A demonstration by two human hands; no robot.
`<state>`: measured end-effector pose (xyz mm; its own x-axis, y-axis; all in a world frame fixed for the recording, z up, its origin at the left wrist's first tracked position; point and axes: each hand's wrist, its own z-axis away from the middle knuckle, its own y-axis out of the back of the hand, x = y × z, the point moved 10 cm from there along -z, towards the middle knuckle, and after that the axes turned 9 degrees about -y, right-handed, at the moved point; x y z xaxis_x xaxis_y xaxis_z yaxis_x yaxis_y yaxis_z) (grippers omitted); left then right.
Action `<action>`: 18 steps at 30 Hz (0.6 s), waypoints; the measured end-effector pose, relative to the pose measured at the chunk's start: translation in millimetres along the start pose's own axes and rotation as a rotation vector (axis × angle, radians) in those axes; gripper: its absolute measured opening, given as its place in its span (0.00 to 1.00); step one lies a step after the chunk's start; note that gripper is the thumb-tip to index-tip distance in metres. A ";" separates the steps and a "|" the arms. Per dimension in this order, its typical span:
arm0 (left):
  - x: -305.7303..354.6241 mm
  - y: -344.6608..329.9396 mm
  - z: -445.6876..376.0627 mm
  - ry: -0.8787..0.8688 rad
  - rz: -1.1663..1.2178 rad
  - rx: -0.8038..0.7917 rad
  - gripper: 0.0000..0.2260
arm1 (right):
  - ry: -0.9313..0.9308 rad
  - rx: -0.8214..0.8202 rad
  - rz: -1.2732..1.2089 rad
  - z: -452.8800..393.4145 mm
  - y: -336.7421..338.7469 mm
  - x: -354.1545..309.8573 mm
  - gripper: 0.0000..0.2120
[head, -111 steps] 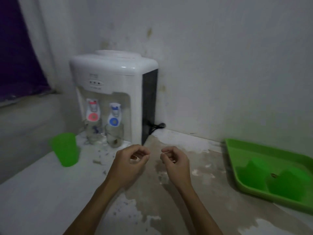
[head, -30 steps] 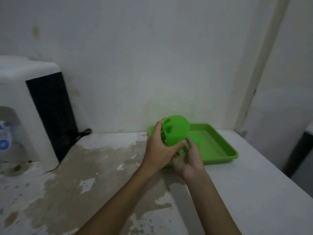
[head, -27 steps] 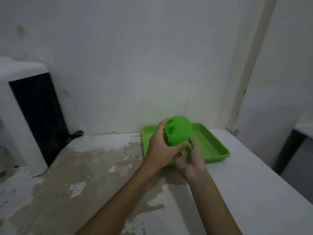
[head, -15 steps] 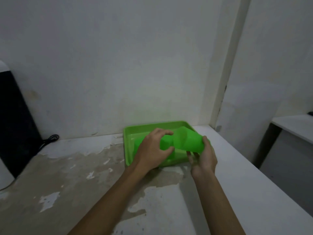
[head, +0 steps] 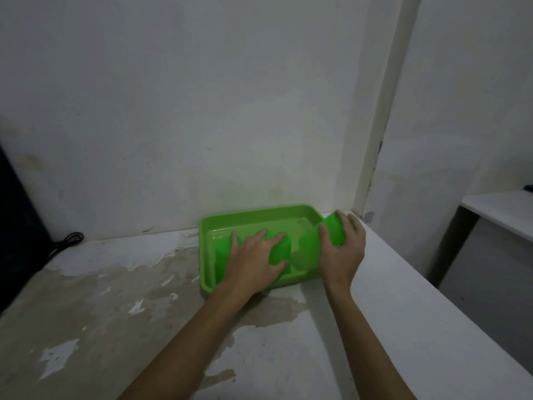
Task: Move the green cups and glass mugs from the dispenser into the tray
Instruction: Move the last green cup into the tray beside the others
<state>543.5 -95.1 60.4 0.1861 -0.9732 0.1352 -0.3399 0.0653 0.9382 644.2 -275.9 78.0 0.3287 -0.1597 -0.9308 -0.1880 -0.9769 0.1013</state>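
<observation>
A green tray (head: 259, 219) sits against the back wall on the counter. Two green cups stand upside down in its front part, one at the left (head: 222, 251) and one in the middle (head: 280, 251). My left hand (head: 253, 261) lies across both of them with its fingers spread. My right hand (head: 341, 249) grips a third green cup (head: 314, 241), tilted, base up and to the right, over the tray's right end. No glass mug is in sight. Only the dispenser's black side (head: 17, 226) shows at the left edge.
A black cord (head: 67, 239) lies by the wall beside the dispenser. The counter (head: 115, 313) has worn, stained patches and ends in a right edge past the tray. A wall corner post (head: 375, 140) rises behind the tray, and a lower white surface (head: 501, 209) stands at far right.
The view has swung right from the dispenser to the tray. The cup passed from my left hand to my right, now lower over the tray; my left hand dropped onto the cups inside.
</observation>
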 end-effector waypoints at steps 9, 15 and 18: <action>-1.8 -1.7 -1.5 0.013 -0.041 0.033 0.32 | 0.134 -0.180 0.291 2.0 -42.7 17.2 0.23; -1.4 -1.4 -0.8 0.016 -0.026 0.049 0.32 | 0.168 -0.230 0.364 6.6 -52.1 22.8 0.23; -1.0 -1.8 -0.2 0.013 -0.033 0.049 0.33 | 0.173 -0.243 0.385 6.7 -52.9 20.9 0.24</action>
<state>544.1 -94.2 58.6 0.2103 -0.9716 0.1088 -0.3781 0.0218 0.9255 654.9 -226.6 50.8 0.4303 -0.5169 -0.7400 -0.1116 -0.8440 0.5247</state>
